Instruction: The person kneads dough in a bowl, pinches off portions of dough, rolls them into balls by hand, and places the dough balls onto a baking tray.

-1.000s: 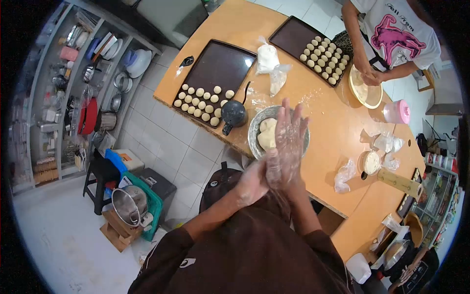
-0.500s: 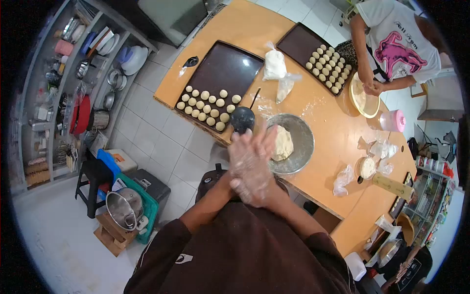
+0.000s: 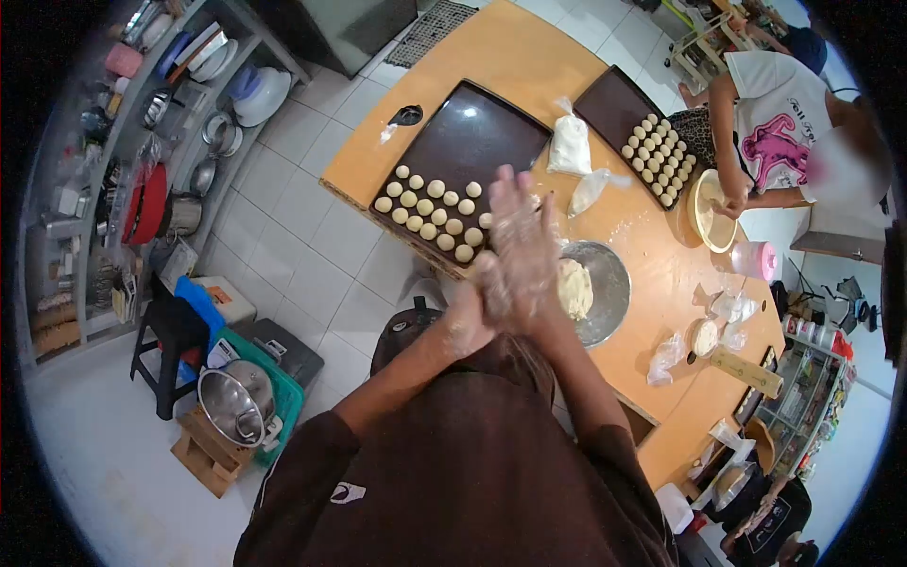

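Pressing together, left hand (image 3: 470, 319) and right hand (image 3: 525, 257) reached farther over counter (image 3: 652, 263)'s near edge, suggesting continued rolling, contents unseen.

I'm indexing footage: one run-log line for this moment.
left hand, right hand: together, anything between hidden | round grey metal bowl: pale dough lump inside | nearer dark rectangular tray: round pale dough balls
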### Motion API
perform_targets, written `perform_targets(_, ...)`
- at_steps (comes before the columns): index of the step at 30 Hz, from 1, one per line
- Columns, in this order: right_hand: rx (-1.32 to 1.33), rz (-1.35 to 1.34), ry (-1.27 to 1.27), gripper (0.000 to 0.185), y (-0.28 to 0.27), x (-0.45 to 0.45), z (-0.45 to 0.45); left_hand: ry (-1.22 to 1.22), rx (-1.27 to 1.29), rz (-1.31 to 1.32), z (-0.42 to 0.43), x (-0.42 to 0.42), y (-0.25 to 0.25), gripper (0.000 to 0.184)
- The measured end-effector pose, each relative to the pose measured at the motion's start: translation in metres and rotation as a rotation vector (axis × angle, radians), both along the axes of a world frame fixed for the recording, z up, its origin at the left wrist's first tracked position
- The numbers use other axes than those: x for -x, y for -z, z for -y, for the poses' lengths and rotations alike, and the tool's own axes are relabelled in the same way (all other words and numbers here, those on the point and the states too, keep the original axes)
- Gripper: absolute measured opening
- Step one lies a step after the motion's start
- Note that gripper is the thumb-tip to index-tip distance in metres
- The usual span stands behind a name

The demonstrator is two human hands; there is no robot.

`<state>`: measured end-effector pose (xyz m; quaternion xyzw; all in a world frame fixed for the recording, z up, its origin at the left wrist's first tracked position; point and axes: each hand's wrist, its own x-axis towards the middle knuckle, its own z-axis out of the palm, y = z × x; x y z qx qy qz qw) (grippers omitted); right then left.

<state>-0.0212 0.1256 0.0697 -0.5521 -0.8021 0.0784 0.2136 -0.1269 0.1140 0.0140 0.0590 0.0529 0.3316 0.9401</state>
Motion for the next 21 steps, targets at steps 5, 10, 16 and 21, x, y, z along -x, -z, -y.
perform_targets(5,0.058,-0.177,-0.170,0.066,0.009,0.039,0.011,-0.147,0.086,-0.015,-0.050,0.023,0.005,0.073)
perform_targets(10,0.032,-0.116,0.101,0.072,-0.013,0.049,-0.039,0.070,0.184,-0.152,-0.059,0.045,-0.032,0.080)
perform_targets(16,0.108,-0.115,-0.221,0.077,0.015,0.075,-0.015,-0.024,-0.209,-0.230,-0.089,0.055,-0.013,0.079)
perform_targets(21,-0.076,-0.216,0.060,0.069,-0.004,0.078,-0.071,0.075,-0.078,0.048,-0.072,0.071,-0.002,0.073)
